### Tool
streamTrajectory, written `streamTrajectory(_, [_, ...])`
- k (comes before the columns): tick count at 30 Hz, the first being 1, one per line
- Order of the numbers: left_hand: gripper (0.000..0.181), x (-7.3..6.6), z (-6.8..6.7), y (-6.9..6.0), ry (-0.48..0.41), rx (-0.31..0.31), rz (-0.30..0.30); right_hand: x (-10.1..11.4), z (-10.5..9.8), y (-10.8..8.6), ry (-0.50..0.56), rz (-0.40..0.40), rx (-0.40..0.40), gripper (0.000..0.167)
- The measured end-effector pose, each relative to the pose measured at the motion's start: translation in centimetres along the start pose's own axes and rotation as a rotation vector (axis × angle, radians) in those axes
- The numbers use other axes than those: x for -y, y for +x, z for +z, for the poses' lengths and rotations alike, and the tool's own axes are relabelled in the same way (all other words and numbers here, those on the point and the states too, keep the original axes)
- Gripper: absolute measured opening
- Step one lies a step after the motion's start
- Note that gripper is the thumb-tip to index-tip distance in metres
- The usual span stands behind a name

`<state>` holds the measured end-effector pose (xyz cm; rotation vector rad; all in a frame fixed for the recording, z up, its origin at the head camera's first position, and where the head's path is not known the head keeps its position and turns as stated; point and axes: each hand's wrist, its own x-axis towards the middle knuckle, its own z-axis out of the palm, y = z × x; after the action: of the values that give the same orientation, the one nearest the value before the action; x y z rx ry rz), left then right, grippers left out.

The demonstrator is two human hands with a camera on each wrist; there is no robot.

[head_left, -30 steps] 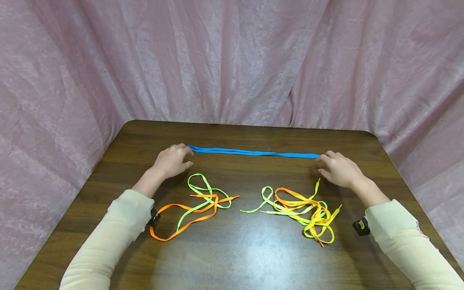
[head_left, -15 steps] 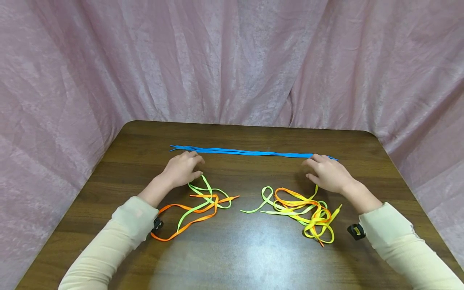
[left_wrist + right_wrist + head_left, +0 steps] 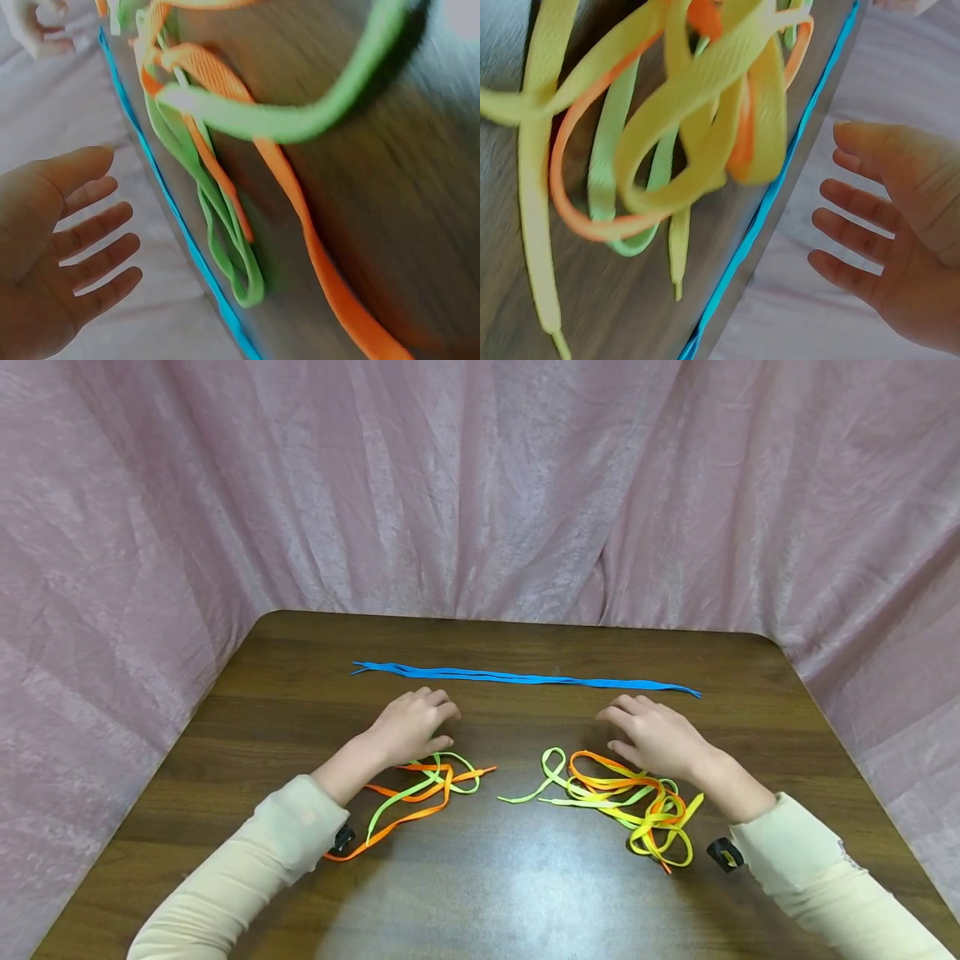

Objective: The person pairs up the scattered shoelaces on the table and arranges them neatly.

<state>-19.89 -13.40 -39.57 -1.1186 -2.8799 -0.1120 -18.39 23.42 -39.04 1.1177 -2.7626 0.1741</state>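
Two blue shoelaces (image 3: 495,676), lying side by side, stretch nearly straight across the far part of the table. My left hand (image 3: 411,724) hovers just behind a loose orange shoelace (image 3: 415,816) and a light green shoelace (image 3: 386,806); the left wrist view shows its fingers (image 3: 97,229) spread and the palm bare. Over the back of a tangle of yellow shoelaces (image 3: 536,225), with orange and green laces mixed in, is my right hand (image 3: 660,737). Its fingers (image 3: 851,229) are loosely bent and hold nothing. The forearms and hands cover parts of both piles.
A brown wooden table (image 3: 480,893) with rounded far corners carries all the laces. Behind and beside it hangs a pink velvety curtain (image 3: 480,485). Small black wrist cameras (image 3: 724,853) sit at the sleeve cuffs.
Both hands have left the ends of the blue shoelaces, moving inward and nearer to me, over the colored piles. The blue laces stay stretched out, their tips now uncovered.
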Motion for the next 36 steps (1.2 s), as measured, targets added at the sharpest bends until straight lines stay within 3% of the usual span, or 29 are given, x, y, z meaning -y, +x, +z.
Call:
streamTrajectory(7, [0.034,-2.2,0.5,0.6,0.045,-0.001,0.103,1.9,0.1,0.4,0.013,-0.065,-0.022,0.036])
streamTrajectory(19, [0.032,-5.8,1.3,1.3,0.103,-0.055,0.257,3.8,1.1,0.9,0.041,-0.15,-0.057,0.035])
streamTrajectory(28, [0.042,-8.1,2.5,2.0,0.244,0.036,0.331,4.9,1.4,1.3,0.037,-0.163,-0.045,0.034])
streamTrajectory(36, [0.036,-9.3,3.1,2.4,0.29,0.068,0.345,5.7,1.3,1.4,0.043,-0.156,-0.019,0.036])
